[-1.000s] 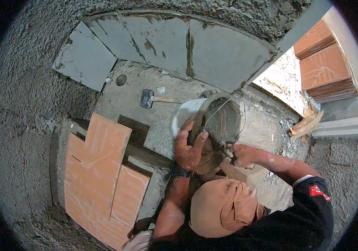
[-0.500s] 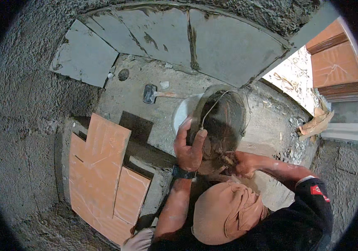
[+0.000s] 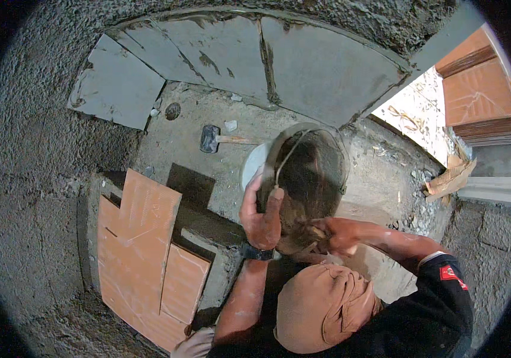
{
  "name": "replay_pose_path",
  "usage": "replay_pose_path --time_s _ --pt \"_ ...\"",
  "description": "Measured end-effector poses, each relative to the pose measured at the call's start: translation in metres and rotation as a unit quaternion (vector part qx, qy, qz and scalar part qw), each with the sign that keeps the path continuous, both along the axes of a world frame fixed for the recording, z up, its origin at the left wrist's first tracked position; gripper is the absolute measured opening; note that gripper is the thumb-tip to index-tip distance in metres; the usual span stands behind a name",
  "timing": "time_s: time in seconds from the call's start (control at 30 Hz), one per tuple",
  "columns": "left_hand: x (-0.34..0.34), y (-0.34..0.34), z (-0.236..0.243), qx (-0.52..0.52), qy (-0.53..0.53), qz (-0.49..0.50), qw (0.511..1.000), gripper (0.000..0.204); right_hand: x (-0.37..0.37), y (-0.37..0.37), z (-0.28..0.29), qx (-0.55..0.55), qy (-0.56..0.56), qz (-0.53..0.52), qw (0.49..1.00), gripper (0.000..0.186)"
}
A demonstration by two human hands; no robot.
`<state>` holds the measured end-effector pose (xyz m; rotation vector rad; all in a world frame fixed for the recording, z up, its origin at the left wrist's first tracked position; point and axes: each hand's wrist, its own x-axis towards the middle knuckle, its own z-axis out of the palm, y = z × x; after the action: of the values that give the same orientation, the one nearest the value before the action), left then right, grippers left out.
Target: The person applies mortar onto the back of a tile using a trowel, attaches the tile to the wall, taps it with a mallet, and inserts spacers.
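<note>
My left hand (image 3: 260,218) grips the near-left rim of a tilted, dark mortar bucket (image 3: 315,173) with a wire handle. Behind it is a white bucket (image 3: 252,164), partly hidden. My right hand (image 3: 342,235) is closed on a light-handled hand tool (image 3: 318,230), seemingly a trowel, low in the bucket's mouth; its working end cannot be made out. A rubber mallet (image 3: 210,138) lies on the rough concrete floor beyond the buckets. Below my hands, a beige head covering (image 3: 321,307) and black sleeve (image 3: 437,298) fill the lower frame.
Orange tiles (image 3: 139,238) lie stacked at left on a concrete ledge (image 3: 222,274). Pale tiles (image 3: 324,65) line the rough walls around a floor drain hole (image 3: 172,111). More boxed tiles (image 3: 476,95), torn cardboard (image 3: 449,179) and rubble (image 3: 416,218) are at right.
My right hand and the tool have moved down and slightly left, deeper toward the bucket's near side. My left hand stays on the rim, shifted a little down and left.
</note>
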<state>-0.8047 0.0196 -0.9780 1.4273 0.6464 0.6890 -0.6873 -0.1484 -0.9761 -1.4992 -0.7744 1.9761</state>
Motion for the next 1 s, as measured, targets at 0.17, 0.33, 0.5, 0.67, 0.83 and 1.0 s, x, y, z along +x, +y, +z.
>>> replay_pose_path --time_s 0.17,0.33,0.5,0.67,0.83,1.0 --pt "0.002 -0.001 -0.002 -0.023 -0.026 0.012 0.999 0.052 -0.004 -0.002 -0.005 -0.025 -0.046 0.031 0.998 0.054" --pt "0.000 0.000 0.004 0.035 0.028 0.065 0.997 0.053 -0.005 -0.002 0.009 -0.002 0.040 -0.017 0.999 0.044" --pt "-0.004 0.000 0.002 0.044 0.071 0.103 0.991 0.053 -0.007 0.005 0.011 0.016 -0.003 -0.007 1.000 0.041" --pt "-0.004 -0.003 -0.014 0.010 0.029 0.183 0.983 0.046 -0.003 -0.015 0.013 -0.015 0.153 -0.101 0.983 0.049" --pt "-0.014 0.011 -0.024 -0.045 0.043 0.262 0.963 0.042 0.004 -0.025 0.025 0.036 0.148 -0.160 0.975 0.051" --pt "-0.028 0.031 -0.035 -0.100 0.045 0.356 0.928 0.041 0.013 -0.035 0.062 0.039 -0.097 -0.157 0.982 0.046"
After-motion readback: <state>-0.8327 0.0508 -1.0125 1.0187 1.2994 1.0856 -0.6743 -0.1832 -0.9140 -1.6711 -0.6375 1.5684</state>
